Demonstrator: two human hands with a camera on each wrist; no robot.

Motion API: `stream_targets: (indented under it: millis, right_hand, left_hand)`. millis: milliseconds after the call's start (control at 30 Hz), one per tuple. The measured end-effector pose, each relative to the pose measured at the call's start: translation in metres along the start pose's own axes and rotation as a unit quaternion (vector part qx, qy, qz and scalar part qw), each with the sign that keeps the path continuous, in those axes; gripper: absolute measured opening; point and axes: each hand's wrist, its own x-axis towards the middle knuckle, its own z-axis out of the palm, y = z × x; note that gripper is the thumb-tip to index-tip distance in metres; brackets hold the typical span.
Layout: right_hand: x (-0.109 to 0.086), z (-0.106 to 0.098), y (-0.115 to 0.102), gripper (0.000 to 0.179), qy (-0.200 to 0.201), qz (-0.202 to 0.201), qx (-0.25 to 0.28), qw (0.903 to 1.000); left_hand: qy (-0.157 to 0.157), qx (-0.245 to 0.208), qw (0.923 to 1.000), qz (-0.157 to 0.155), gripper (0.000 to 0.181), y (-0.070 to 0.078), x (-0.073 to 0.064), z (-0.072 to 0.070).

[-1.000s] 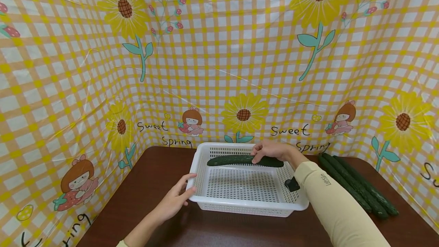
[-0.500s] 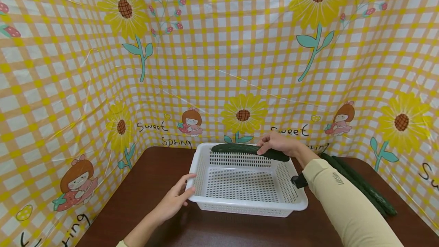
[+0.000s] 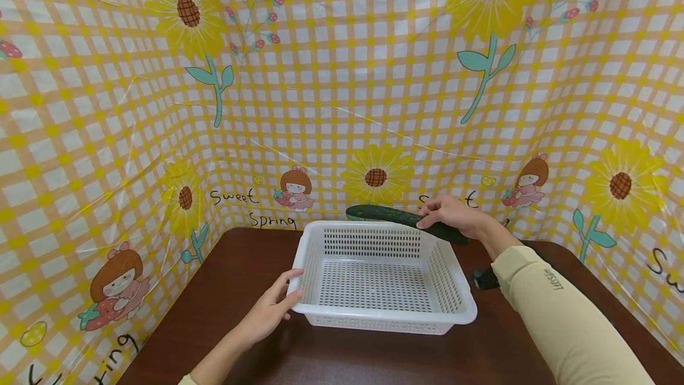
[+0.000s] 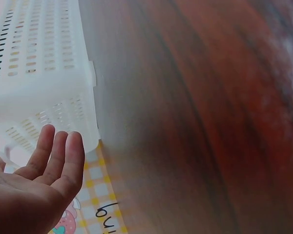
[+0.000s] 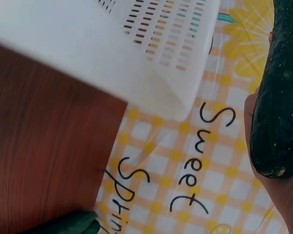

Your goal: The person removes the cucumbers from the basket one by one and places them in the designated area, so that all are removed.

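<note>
My right hand (image 3: 454, 215) grips a long dark green cucumber (image 3: 382, 214) near its right part, above the far right corner of the white plastic basket (image 3: 385, 315). In the right wrist view the cucumber (image 5: 281, 102) fills the right edge, its blunt end towards the camera. My left hand (image 3: 267, 311) holds the basket's left rim, thumb and index finger over the edge. Its other fingers (image 4: 74, 156) lie outside the basket wall in the left wrist view. Inside the basket only the slotted floor shows.
More cucumbers (image 5: 68, 224) lie on the dark brown table (image 3: 214, 290) at the right; in the head view my right sleeve (image 3: 556, 314) mostly hides them. A checked flower-print sheet (image 3: 342, 106) rises behind the table and at both sides.
My right hand has lifted the cucumber out of the basket, up and to the right past its far rim. The left hand stays at the rim.
</note>
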Motion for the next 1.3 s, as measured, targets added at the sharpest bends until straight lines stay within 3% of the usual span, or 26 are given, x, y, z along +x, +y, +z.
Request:
stream_targets:
  millis: [167,267,400,567,933,1300]
  right_hand:
    - [-0.008,-0.007,0.006,0.031,0.021,0.009,-0.006,0.9997]
    - [-0.012,-0.011,0.010,0.023,0.040,0.013,0.006,0.9991]
    - [-0.019,-0.016,0.017,0.040,0.049,0.010,0.036,0.9981]
    - [-0.030,-0.021,0.026,0.036,0.076,0.016,0.054,0.9955]
    - [-0.051,-0.027,0.051,0.029,0.164,0.034,-0.026,0.9856]
    - [-0.076,-0.026,0.077,0.030,0.202,0.073,-0.013,0.9765]
  left_hand:
    - [0.000,-0.004,1.0000,-0.009,0.051,0.000,-0.001,0.000]
    - [-0.001,-0.004,1.0000,-0.007,0.051,0.001,-0.001,-0.001]
    - [0.000,0.004,1.0000,-0.001,0.051,0.002,0.000,0.000]
    - [0.002,-0.001,1.0000,0.000,0.049,0.004,0.001,0.000]
    - [0.006,-0.015,0.9999,0.001,0.050,0.004,0.001,0.000]
    - [-0.006,-0.015,0.9999,0.003,0.051,0.008,-0.001,-0.001]
